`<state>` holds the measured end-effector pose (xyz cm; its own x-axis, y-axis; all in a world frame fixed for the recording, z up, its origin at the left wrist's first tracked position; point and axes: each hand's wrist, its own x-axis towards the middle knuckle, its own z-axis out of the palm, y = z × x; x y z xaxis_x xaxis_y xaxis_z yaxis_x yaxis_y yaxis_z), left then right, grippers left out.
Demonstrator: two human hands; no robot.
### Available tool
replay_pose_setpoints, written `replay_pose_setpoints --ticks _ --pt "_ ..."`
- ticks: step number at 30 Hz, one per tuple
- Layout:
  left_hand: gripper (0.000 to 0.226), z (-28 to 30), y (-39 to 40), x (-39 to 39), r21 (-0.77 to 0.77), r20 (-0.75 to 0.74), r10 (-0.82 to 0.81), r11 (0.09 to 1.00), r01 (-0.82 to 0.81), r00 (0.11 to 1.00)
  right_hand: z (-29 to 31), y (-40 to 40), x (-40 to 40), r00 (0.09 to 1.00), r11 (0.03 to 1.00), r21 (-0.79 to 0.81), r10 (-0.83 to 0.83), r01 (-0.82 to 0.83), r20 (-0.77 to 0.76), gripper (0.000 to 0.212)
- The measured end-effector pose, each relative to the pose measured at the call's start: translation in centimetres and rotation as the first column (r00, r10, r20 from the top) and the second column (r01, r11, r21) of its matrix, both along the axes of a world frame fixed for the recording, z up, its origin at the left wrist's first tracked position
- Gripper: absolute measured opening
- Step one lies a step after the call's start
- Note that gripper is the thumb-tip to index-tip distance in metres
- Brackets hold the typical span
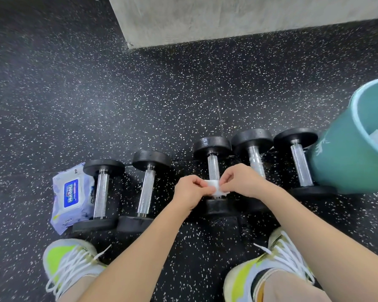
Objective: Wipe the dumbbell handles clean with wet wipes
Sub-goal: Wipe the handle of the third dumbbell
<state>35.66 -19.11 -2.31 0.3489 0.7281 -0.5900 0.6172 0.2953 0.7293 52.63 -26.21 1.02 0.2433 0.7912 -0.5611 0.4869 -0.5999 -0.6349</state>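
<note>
Both forearms reach forward and down from the bottom of the view, meeting over the middle dumbbell (213,171). The left hand (189,194) and right hand (241,182) each have curled fingers pinching a small folded wet wipe (212,188) between them, held at the near end of that dumbbell's knurled handle. The dumbbell lies on the speckled floor (140,94), long axis pointing away from the person, in a row with four others. Left of the row lies the wipes pack (71,194); right of it stands a teal bucket (349,153).
</note>
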Motion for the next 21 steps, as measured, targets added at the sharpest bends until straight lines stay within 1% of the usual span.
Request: replay_pose_setpoints --ticks 4,9,14,21 --pt "0.022 -0.7 0.1 0.4 0.021 0.075 0.099 0.995 -0.101 0.992 -0.6 0.3 -0.1 0.998 0.996 0.068 -0.062 0.063 -0.024 0.009" --pt "0.018 -1.1 0.7 1.5 0.067 0.131 0.189 0.978 -0.199 0.973 -1.9 0.8 0.2 0.982 0.966 0.179 -0.189 0.189 -0.012 0.010" --pt "0.015 -1.0 1.5 3.1 0.064 0.172 0.294 0.949 -0.308 0.940 -2.9 1.7 0.1 0.950 0.911 0.275 -0.308 0.308 -0.044 0.007" --pt "0.015 -1.0 2.6 5.3 0.105 0.181 0.403 0.899 -0.425 0.897 -3.5 2.8 -0.6 0.884 0.807 0.381 -0.464 0.451 -0.061 0.012"
